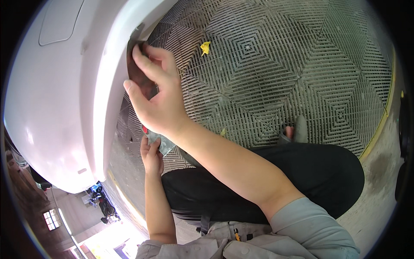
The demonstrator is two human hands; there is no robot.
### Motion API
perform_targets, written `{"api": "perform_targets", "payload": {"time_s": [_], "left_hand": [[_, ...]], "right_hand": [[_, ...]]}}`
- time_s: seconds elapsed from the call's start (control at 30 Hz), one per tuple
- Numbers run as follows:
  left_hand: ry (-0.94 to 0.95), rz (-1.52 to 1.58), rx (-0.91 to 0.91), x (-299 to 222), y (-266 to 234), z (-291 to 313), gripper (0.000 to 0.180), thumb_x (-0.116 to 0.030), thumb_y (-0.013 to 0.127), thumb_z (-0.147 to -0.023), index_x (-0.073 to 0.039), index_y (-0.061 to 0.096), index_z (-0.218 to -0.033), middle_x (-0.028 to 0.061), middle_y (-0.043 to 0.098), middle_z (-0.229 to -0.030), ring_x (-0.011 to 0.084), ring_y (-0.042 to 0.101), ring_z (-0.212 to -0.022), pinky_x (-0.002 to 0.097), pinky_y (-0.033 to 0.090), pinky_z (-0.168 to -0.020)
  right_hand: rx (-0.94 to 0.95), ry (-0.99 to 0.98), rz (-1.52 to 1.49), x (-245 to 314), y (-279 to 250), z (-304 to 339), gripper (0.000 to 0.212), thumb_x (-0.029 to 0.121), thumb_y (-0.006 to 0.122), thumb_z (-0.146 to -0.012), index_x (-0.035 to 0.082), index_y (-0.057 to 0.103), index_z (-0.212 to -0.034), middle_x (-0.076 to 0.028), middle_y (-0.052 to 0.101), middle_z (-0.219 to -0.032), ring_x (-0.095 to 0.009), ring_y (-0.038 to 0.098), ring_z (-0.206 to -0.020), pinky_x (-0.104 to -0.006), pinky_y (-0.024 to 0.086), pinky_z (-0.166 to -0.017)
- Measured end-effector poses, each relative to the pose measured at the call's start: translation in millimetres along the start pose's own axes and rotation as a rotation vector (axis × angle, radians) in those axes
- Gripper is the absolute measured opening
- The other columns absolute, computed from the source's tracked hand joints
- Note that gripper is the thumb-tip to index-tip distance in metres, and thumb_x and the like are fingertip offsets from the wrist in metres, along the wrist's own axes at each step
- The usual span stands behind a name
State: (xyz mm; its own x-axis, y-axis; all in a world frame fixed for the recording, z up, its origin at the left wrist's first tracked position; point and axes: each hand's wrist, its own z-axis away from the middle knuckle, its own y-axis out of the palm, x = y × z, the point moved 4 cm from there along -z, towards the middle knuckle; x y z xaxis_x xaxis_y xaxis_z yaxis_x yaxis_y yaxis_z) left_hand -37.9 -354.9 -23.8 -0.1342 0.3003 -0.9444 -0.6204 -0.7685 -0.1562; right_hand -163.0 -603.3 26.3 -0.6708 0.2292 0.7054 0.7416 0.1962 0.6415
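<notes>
Grey grated flooring (267,64) lay beside a white vehicle panel (56,108). The left hand (152,157) pinched a small greyish sheet (167,147); the right hand (166,97), loosely curled with thumb spread, reached the panel's edge.

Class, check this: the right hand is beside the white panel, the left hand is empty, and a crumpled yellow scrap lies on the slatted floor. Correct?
No: the left hand is not empty. The head view shows it holding a flat, greyish piece. The rest stands: the right hand is beside the white panel, and a crumpled yellow scrap lies on the slatted floor.
</notes>
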Motion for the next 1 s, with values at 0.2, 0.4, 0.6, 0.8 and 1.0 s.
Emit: {"api": "perform_targets", "payload": {"time_s": [0.2,0.4,0.6,0.8,1.0], "left_hand": [[-0.016,0.016,-0.033,-1,1,1,0.044,0.007,0.058,-0.102,0.001,0.053,-0.146,0.0109,0.071,-0.128,0.0174,0.071,-0.111,0.0321,0.060,-0.096],[-0.002,0.030,-0.035,1,-5,4,0.041,0.007,0.059,-0.102,0.000,0.054,-0.142,0.0091,0.072,-0.120,0.0156,0.071,-0.105,0.0300,0.060,-0.091],[-0.027,-0.002,-0.072,1,-1,0,0.037,0.007,0.060,-0.102,0.000,0.055,-0.138,0.0054,0.074,-0.105,0.0095,0.070,-0.087,0.0250,0.058,-0.076],[-0.011,0.044,-0.025,-1,2,2,0.040,0.008,0.057,-0.103,0.001,0.054,-0.142,0.0113,0.071,-0.126,0.0182,0.072,-0.109,0.0321,0.062,-0.091],[0.009,0.067,-0.034,0,-3,8,0.040,0.008,0.058,-0.103,0.001,0.054,-0.142,0.0121,0.071,-0.126,0.0196,0.072,-0.111,0.0339,0.062,-0.095]], "right_hand": [[-0.083,0.137,-0.113,-8,-25,-12,0.055,0.007,0.068,-0.094,-0.004,0.062,-0.147,-0.019,0.054,-0.141,-0.026,0.063,-0.119,-0.0355,0.054,-0.100],[0.004,0.206,-0.411,8,-22,-20,0.059,0.016,0.066,-0.104,-0.004,0.051,-0.158,-0.015,0.052,-0.146,-0.018,0.055,-0.131,-0.0357,0.045,-0.116],[-0.003,0.176,-0.180,10,4,3,0.056,0.005,0.075,-0.090,-0.003,0.064,-0.145,-0.021,0.053,-0.141,-0.035,0.061,-0.126,-0.0421,0.052,-0.110],[0.031,0.077,-0.102,3,-18,-3,0.055,0.002,0.069,-0.099,-0.001,0.057,-0.153,-0.013,0.048,-0.147,-0.013,0.062,-0.117,-0.0237,0.058,-0.091],[-0.012,0.205,-0.269,8,-22,-17,0.054,0.004,0.069,-0.099,-0.005,0.057,-0.151,-0.017,0.048,-0.145,-0.017,0.065,-0.111,-0.0252,0.062,-0.085]]}}
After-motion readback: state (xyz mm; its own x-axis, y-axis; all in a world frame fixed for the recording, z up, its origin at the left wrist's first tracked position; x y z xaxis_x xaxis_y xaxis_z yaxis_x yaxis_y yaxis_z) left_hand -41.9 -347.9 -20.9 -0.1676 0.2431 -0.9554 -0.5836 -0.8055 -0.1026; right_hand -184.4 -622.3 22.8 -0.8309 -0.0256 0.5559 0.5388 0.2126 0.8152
